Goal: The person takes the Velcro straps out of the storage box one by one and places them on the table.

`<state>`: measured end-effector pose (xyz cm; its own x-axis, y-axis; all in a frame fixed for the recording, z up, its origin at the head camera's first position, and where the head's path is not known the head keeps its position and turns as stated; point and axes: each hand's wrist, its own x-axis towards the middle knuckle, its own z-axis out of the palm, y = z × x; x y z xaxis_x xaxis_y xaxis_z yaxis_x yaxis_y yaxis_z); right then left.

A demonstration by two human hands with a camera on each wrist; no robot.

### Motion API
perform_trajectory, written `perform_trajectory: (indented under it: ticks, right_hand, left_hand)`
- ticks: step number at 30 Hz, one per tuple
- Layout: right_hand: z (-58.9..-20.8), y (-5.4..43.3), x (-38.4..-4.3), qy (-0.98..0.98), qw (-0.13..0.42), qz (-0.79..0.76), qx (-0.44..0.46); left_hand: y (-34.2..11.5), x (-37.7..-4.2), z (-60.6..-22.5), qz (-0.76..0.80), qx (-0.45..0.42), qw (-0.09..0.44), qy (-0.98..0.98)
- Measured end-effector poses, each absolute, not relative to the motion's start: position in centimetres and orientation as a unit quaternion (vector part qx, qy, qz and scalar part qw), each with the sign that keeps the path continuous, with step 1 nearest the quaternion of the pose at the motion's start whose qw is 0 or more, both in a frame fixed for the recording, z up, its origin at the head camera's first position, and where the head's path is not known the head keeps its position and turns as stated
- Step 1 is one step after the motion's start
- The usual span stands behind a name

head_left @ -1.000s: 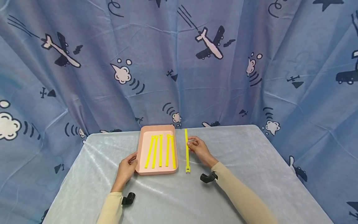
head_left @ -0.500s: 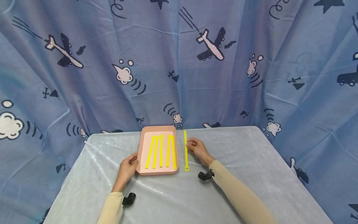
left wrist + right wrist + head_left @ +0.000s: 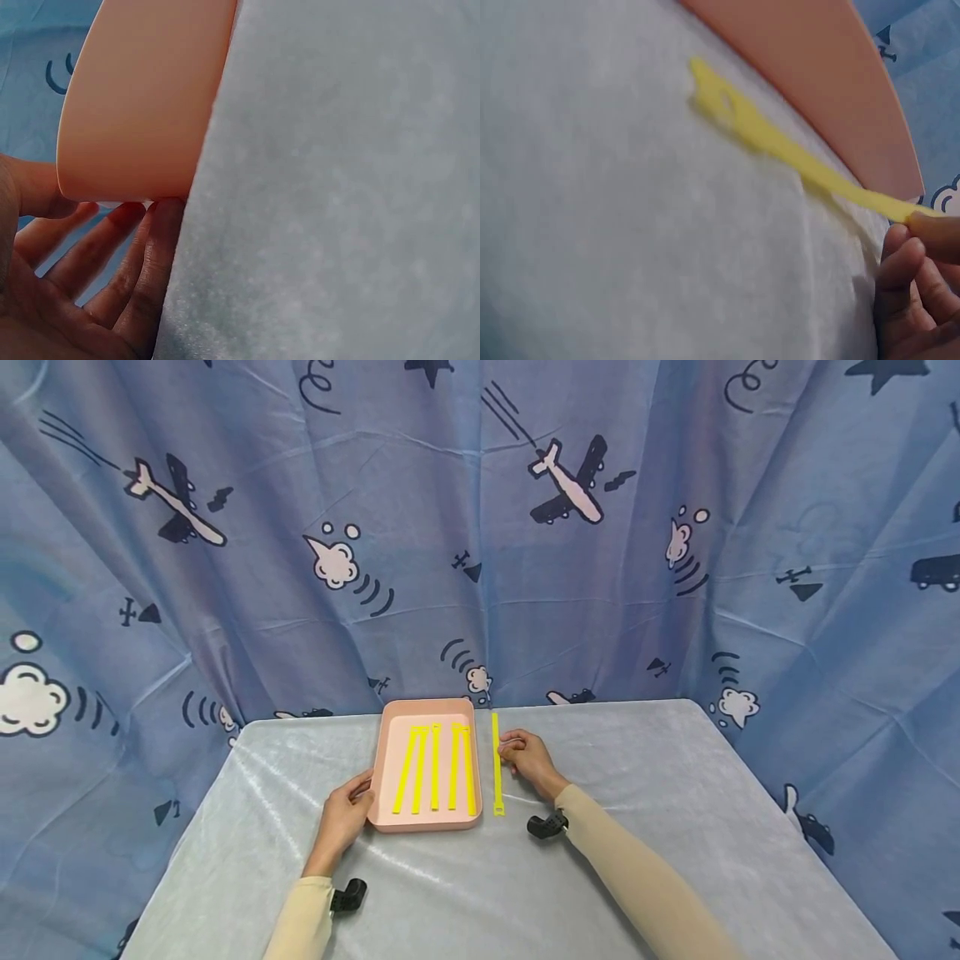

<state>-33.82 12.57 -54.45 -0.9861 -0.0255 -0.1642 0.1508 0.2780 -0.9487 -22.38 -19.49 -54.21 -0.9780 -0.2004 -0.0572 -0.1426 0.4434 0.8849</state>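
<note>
In the head view my left hand (image 3: 341, 820) touches the left wall of a shallow pink tray (image 3: 427, 826). In the left wrist view its fairly straight fingers (image 3: 150, 262) rest against the tray's outer side, with the thumb near the rim. My right hand (image 3: 531, 760) pinches a yellow hook-and-loop cable tie (image 3: 497, 777) between thumb and fingers, just outside the tray's right wall. The tie hangs lengthwise, with its slotted head (image 3: 724, 105) toward the person. Several more yellow ties (image 3: 435, 768) lie side by side in the tray, heads at the far end.
A grey cloth covers the table (image 3: 600, 877). Behind its far edge hangs a blue curtain (image 3: 420, 568) printed with planes and clouds. Black wrist cameras (image 3: 348, 896) sit on both forearms.
My right hand has moved slightly left with the tie, bringing it closer to the tray's right wall. The left hand keeps its place at the tray. The head view has shifted a little.
</note>
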Motion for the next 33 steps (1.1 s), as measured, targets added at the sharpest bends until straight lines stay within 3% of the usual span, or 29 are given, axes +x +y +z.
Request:
perform_trajectory:
  ticks: [19,33]
  right_hand:
    - [-54.8,12.9,-34.2,0.817,0.07,-0.57,0.051]
    - [-52.7,12.6,-32.1,0.787,0.067,-0.612,0.024]
  left_hand:
    - [-19.3,-22.4,-54.4,-0.535,0.102,0.025,-0.838]
    - [-19.3,-22.2,-54.3,-0.527,0.104,0.025,-0.843]
